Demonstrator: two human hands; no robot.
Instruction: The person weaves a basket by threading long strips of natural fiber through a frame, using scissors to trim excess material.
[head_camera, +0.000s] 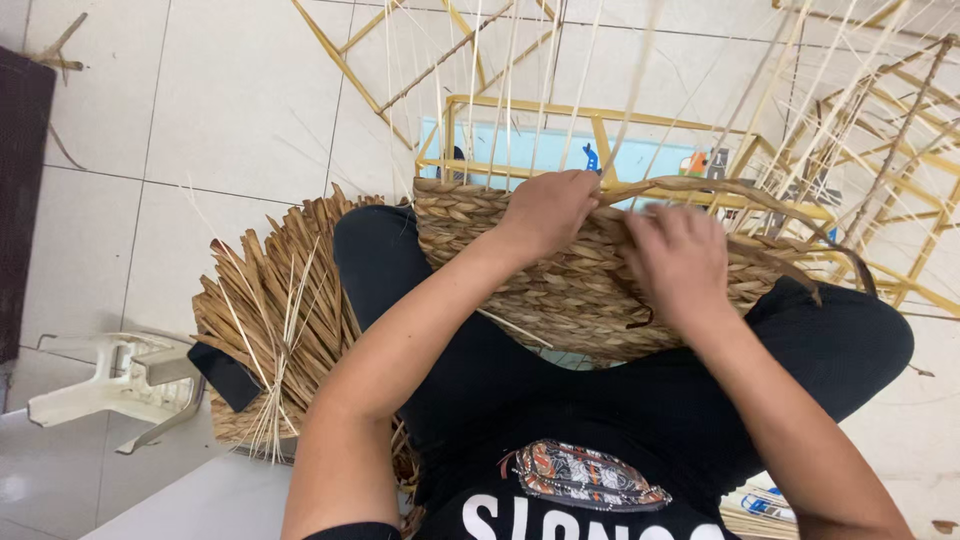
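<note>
The left hand (548, 212) curls over the top rim of a woven basket (560, 290), fingers closed on the rim's edge. The right hand (678, 262) lies against the basket's near side, fingers bent and pressed into the weave beside a dark strand (742, 190) that arcs from the rim towards the right; the hand is blurred, so I cannot tell whether it pinches the strand or only the weave. The basket rests on the person's lap, across black trousers (640, 400), with thin pale stakes (520, 90) rising from its rim. Just left of the lap, a bundle of dried flat leaves (270, 300) lies on the tiled floor (220, 100), with a black phone (225, 375) at its lower left edge. A white plastic stool (100, 385) lies tipped at the floor's left edge. Yellow frames (600, 120) stand beyond the basket.
</note>
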